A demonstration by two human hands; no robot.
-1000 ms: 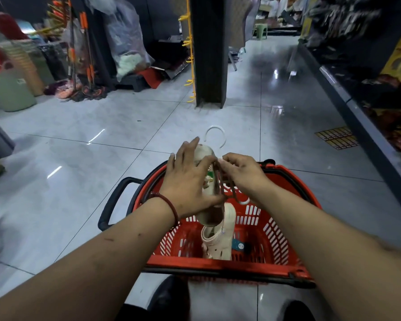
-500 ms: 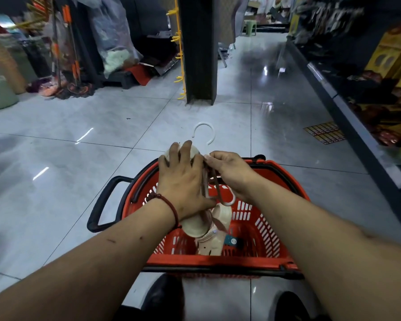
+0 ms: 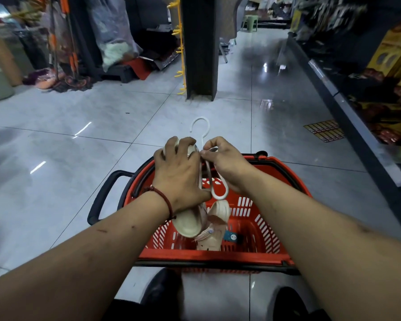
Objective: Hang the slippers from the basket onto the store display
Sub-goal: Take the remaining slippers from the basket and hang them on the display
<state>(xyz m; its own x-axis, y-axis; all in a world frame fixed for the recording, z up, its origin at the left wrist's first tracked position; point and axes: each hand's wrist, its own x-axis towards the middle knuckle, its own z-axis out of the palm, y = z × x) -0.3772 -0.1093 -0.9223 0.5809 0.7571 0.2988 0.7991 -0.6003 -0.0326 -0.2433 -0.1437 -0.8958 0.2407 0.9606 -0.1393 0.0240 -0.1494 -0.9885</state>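
Slippers (image 3: 186, 224) aren't hanging yet. Your left hand (image 3: 178, 172) is gripping one, your right hand (image 3: 225, 162) pinching its hanger (image 3: 199, 126), centre frame.

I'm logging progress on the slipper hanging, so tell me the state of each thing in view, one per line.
Left hand: gripping the held slipper.
Held slipper: lifted over the basket, sole toward the camera.
Right hand: pinching the hanger.
Hanger: not yet hung, hook free.
Second slipper: below the hanger loop, low in the basket.
Basket: on the floor, handle folded down.
Yellow display hooks: nothing visibly hanging on them.
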